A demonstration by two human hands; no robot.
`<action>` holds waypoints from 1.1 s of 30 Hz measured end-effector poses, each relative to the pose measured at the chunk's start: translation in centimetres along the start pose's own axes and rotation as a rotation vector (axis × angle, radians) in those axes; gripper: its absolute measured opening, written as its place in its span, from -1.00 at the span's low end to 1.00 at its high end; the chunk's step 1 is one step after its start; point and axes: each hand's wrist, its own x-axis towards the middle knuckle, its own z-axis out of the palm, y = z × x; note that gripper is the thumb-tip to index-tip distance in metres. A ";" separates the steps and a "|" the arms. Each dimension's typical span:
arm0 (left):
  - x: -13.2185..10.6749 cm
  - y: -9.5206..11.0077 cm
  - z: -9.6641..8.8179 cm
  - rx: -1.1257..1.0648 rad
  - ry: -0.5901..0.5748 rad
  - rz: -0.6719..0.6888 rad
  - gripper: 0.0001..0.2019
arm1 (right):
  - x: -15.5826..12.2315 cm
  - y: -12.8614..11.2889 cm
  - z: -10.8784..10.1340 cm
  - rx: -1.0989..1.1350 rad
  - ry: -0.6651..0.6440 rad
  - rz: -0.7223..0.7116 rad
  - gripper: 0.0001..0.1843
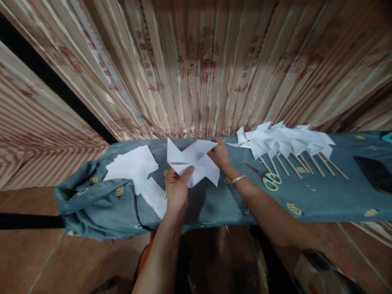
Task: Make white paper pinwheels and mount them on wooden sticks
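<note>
A white paper pinwheel [200, 161] with folded blades is held up above the cloth-covered table. My left hand [178, 185] grips it from the lower left, thumb pressed on the paper near its centre. My right hand [219, 154], a silver bangle on its wrist, is at the pinwheel's right edge; its fingers curl behind a blade and are partly hidden. Just beside my left hand lies a sheet with faint writing [153, 196], with thin stick ends showing near it. Scissors with pale green handles [271, 180] rest to the right of my right forearm.
White paper sheets [131, 165] lie in a loose pile on the left. Several finished pinwheels on wooden sticks [288, 141] overlap in a row at the back right. A dark phone [375, 173] is at the far right. A patterned curtain [196, 69] hangs behind the table [214, 212].
</note>
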 end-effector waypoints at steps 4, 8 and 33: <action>0.7 0.9 -1.5 -0.012 0.022 0.031 -0.61 | -0.4 -1.0 -0.7 -0.010 0.084 0.080 -0.87; 0.6 1.1 -2.1 0.046 0.051 0.029 -0.61 | -2.9 -1.6 -2.1 0.028 0.129 0.124 -0.90; -1.3 -2.2 0.1 0.116 -0.072 -0.090 -0.64 | -16.0 -0.2 -7.9 -0.129 0.054 0.096 -0.87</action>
